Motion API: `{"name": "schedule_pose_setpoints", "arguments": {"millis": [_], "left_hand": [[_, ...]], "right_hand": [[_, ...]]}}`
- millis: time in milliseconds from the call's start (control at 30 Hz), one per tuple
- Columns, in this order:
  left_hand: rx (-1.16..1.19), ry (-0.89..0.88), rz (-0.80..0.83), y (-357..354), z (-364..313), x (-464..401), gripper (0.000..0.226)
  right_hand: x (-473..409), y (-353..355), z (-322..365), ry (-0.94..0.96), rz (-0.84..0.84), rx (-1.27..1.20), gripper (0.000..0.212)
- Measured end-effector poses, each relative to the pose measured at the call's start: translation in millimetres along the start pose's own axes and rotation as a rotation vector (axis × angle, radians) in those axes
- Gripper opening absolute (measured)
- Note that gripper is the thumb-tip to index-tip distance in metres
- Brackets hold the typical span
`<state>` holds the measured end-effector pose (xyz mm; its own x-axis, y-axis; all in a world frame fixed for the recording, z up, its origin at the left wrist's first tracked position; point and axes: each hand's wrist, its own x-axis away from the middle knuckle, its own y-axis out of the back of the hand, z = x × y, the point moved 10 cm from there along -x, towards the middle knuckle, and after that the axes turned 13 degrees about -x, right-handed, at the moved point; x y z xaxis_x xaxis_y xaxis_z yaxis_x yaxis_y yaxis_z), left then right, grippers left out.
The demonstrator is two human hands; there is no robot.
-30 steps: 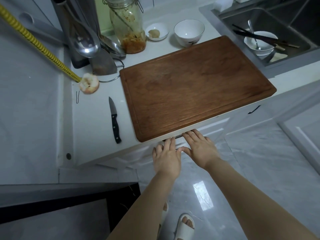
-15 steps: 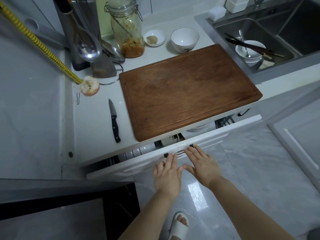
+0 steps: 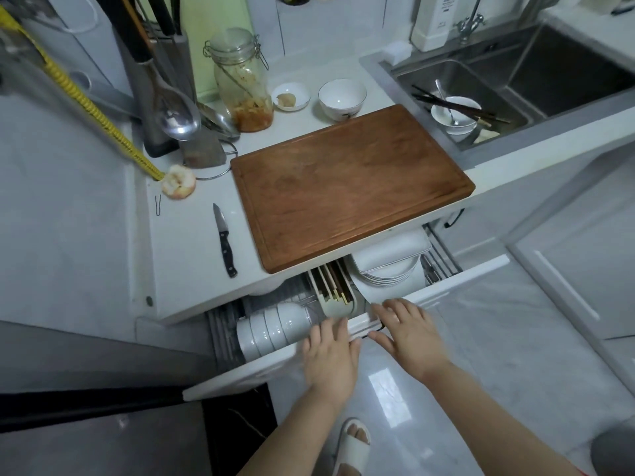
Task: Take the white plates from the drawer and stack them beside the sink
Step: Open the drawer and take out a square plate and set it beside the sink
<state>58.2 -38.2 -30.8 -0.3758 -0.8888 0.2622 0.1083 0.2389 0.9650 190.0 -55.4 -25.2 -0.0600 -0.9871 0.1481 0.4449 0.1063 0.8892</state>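
Fingers on the drawer front, white plates just behind.

One board; one knife; one jar; two counter bowls; one sink bowl; two hands.

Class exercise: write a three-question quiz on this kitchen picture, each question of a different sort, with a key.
1. True or false: the drawer is open.
2. The knife lies where? A) in the sink B) on the counter beside the cutting board C) in the drawer
3. Fill in: the white plates are stacked in the ____.

Key: 1 true. 2 B; the cutting board is next to it. 3 drawer; left hand and right hand rest on its front.
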Motion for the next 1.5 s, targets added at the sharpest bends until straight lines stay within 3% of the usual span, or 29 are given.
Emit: {"name": "schedule_pose_setpoints", "arguments": {"millis": [100, 200, 833, 1033, 1233, 1500], "left_hand": [[0.019, -0.064, 0.197, -24, -4, -3, 0.055], [0.039, -0.085, 0.262, -29, -8, 3, 0.056], [0.061, -0.114, 0.329, -19, -24, 25, 0.044], [0.052, -0.039, 0.356, -27, -28, 23, 0.048], [0.261, 0.074, 0.404, -25, -35, -7, 0.045], [0.461, 0.078, 0.397, -21, -59, -73, 0.038]], "right_hand": [[0, -23, -14, -0.099, 0.201, 0.007, 0.061], [7, -33, -19, -0.152, 0.272, -0.005, 0.062], [42, -20, -19, -0.251, 0.257, -0.056, 0.039], [47, -24, -28, -0.281, 0.286, -0.042, 0.039], [28, -18, -48, -0.338, 0.205, -0.112, 0.038], [-18, 3, -96, -0.446, 0.098, -0.231, 0.041]]}}
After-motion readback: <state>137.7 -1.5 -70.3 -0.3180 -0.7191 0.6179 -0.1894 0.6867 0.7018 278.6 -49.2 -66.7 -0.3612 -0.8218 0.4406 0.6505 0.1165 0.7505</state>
